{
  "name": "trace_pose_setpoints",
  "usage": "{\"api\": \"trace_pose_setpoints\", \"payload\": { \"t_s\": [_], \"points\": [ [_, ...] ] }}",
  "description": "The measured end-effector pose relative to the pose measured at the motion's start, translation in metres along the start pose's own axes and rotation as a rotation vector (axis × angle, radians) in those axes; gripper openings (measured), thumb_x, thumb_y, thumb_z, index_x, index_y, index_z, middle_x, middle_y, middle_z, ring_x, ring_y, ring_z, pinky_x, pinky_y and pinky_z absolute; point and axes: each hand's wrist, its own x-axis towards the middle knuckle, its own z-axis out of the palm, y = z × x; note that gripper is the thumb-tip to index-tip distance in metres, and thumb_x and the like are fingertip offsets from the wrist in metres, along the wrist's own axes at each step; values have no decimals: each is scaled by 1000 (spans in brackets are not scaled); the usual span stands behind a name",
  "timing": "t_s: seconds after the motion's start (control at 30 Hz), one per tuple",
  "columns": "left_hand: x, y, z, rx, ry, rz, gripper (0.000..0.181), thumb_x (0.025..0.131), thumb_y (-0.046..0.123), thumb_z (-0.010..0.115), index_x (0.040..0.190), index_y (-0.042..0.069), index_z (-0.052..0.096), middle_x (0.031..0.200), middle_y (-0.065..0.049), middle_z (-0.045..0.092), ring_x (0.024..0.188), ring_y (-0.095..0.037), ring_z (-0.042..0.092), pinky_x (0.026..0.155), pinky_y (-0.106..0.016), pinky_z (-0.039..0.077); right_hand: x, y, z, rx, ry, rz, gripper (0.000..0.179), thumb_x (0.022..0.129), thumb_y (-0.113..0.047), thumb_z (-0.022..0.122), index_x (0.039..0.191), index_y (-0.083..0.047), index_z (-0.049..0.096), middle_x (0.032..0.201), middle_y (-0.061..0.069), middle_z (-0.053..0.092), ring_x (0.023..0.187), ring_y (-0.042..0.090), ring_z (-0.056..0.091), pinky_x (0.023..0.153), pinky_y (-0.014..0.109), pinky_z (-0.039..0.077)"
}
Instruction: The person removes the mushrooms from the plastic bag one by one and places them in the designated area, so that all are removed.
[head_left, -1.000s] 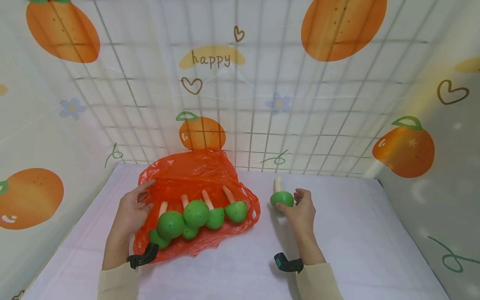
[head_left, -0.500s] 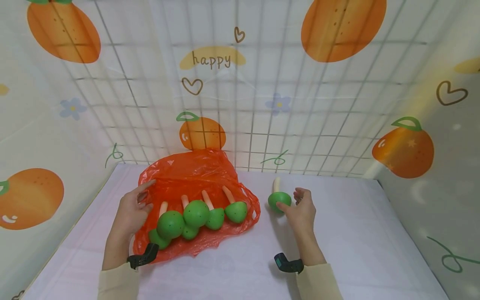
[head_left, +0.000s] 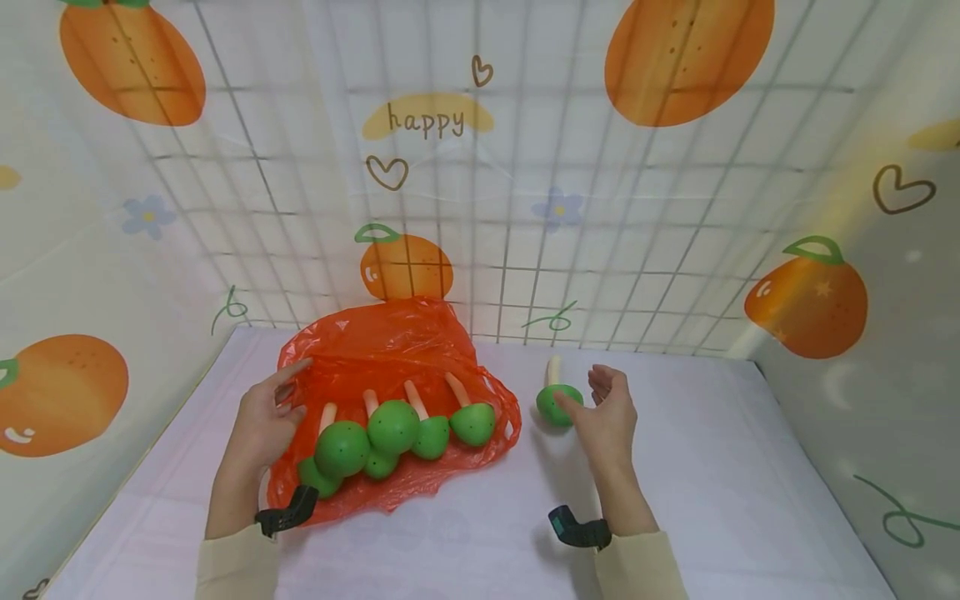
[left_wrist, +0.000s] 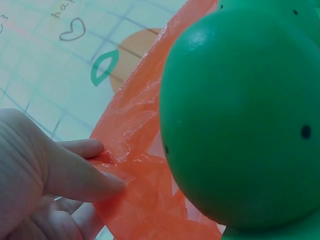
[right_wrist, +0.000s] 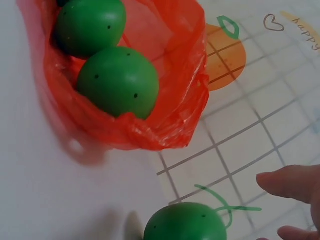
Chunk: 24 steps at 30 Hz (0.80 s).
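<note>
Head view: 2 hands at work, 1 red bag, 7 green caps in sight. L hand (head_left: 261,425) is at the bag's L edge, thumb & finger pinching the thin film; L wrist view shows this close up, w/ 1 big cap right beside it & part of a 2nd behind.

Red bag (head_left: 390,333) is 1 pc, crumpled, lying on the white table (head_left: 480,550). 6 green mushrooms (head_left: 393,427) are bunched on it, film under & around them; caps black-dotted, 4 pale stems showing, other 2 hidden. Any further pcs under the pile: can't tell.

7th, the lone mushroom (head_left: 550,411), is off the bag, just to its R, on the table side near R hand (head_left: 609,421); its 1 stem points twd the backdrop (head_left: 652,250). R hand's fingers are spread, thumb apart from the rest, not gripping. Thumb tip overlaps the cap in head view; touching or not, can't tell. R wrist view has a finger clear of that cap.

Also: 2 black wrist cams (head_left: 288,512), 1 per wrist; 2 beige sleeves (head_left: 238,562). Backdrop incl. 2 blue flowers (head_left: 561,208) & 1 "happy".
</note>
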Motion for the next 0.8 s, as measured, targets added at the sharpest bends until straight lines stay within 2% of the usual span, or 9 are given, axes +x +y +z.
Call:
{"api": "trace_pose_setpoints", "payload": {
  "t_s": [0.3,0.5,0.8],
  "points": [
    [1,-2,0,6,5,-3,71,98,-13,56,162,15,43,162,-24,40,145,-47,42,106,-54,49,-8,-17,-1,38,4,-58,70,89,-8,84,148,2,48,149,20,55,142,36,50,121,43,38],
    [2,0,-1,7,6,-3,71,98,-13,56,162,16,43,161,-23,40,145,-47,42,106,-54,49,-16,-30,3,25,-2,-79,69,90,-12,84,150,-2,49,149,18,55,141,35,51,119,45,41],
    [1,0,-3,-7,6,-17,71,98,-13,56,162,16,43,163,-23,38,147,-46,40,108,-54,48,-27,-42,8,73,-73,-102,70,90,-11,84,150,-3,49,150,17,55,143,33,50,118,43,43]
  ]
}}
